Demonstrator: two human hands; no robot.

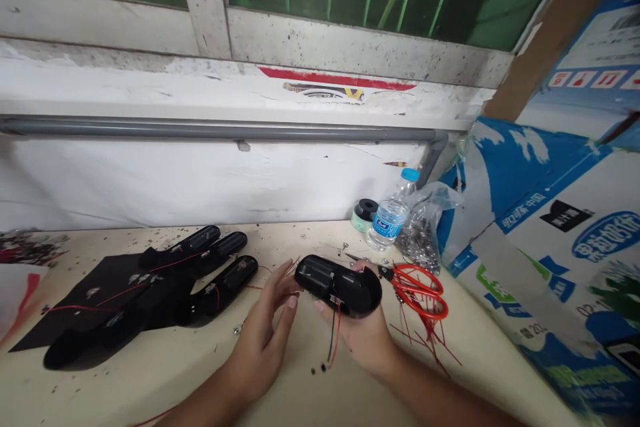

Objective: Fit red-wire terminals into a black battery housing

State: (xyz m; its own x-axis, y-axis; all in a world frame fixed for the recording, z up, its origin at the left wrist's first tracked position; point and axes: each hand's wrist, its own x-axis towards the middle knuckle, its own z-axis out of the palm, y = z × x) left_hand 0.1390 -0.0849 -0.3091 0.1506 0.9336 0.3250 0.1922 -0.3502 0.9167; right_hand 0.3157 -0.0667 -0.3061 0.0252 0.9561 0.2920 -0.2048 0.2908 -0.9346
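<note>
My right hand (361, 337) cradles a black plastic case (337, 285) on its palm, with open battery-style compartments facing up. Black and red wires (333, 337) hang from the case. The fingertips of my left hand (261, 341) are at the case's left end, and I cannot tell whether they grip it. Red-handled scissors (417, 291) lie just right of my right hand, beside a heap of cut red wires (425, 340). Several similar black cases (220, 287) with red wires lie to the left, on a black sheet (90, 300).
A plastic water bottle (390, 217), a bag of metal screws (423, 233) and a tape roll (365, 215) stand at the table's back edge. A large printed cardboard box (540, 260) leans in at the right. Loose screws dot the cream table (310, 247).
</note>
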